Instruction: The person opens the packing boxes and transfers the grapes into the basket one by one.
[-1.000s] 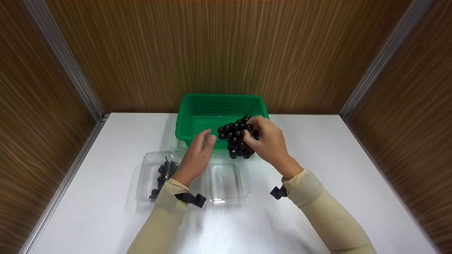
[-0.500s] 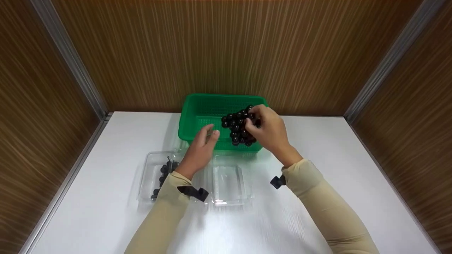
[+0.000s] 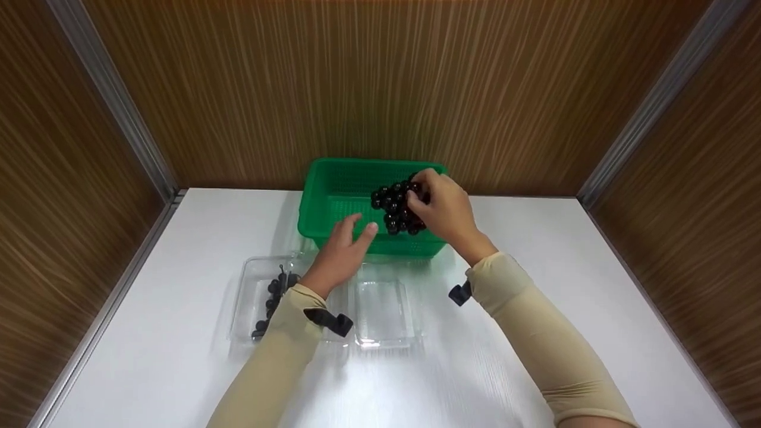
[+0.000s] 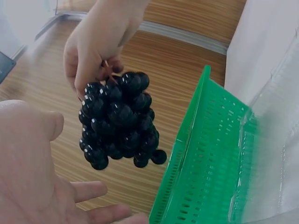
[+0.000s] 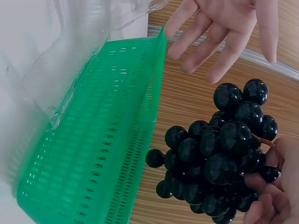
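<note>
A bunch of dark grapes (image 3: 397, 205) hangs above the green basket (image 3: 309, 205), pinched near its brown stem by my right hand (image 3: 447, 208). In the left wrist view the bunch (image 4: 119, 119) dangles below the right hand's fingers, apart from the basket's wall (image 4: 201, 154). My left hand (image 3: 342, 252) is over the near left rim with its fingers spread, holding nothing. In the right wrist view the left hand (image 5: 224, 28) faces the grapes (image 5: 219, 149) without touching them.
A clear plastic clamshell box (image 3: 383, 312) lies unfolded in front of the basket. Its left half holds another dark bunch of grapes (image 3: 273, 300), partly hidden by the left arm. Wood-grain panels (image 3: 380, 89) enclose the white table (image 3: 475, 368).
The right hand has carried the grapes forward, from the basket's near rim to above its inside. My left hand has shifted slightly right, its thumb spreading away from the fingers.
</note>
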Action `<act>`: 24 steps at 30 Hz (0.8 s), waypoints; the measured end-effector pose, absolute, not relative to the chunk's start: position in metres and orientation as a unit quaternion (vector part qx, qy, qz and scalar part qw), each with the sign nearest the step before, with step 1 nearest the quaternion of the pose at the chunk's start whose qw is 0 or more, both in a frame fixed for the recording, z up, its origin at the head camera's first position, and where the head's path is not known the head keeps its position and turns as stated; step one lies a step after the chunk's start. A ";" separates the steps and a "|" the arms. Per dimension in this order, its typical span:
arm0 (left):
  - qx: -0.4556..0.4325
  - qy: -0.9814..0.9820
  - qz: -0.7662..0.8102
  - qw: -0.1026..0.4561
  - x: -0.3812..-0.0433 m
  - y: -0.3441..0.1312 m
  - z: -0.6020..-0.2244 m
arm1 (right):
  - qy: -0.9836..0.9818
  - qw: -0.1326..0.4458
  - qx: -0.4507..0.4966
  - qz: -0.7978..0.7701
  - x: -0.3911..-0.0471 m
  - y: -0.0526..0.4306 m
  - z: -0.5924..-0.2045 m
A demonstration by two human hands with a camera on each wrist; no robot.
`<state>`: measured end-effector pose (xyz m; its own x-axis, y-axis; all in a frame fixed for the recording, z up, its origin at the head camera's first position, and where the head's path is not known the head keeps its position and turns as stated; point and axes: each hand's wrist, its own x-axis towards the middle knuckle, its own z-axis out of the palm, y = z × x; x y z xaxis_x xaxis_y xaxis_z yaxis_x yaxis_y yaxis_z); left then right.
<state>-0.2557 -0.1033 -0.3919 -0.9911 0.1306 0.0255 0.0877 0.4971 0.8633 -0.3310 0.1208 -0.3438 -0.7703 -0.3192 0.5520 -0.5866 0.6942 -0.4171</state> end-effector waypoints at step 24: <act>0.060 0.880 0.468 0.059 -0.254 -0.110 -0.398 | -0.922 0.139 0.218 0.290 -0.352 0.111 -0.366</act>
<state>-0.2541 -0.1103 -0.3980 -0.9858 0.1611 -0.0468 0.0514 0.5555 0.8299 -0.3521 0.1110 -0.3660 -0.8667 -0.3206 0.3822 -0.4816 0.7376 -0.4733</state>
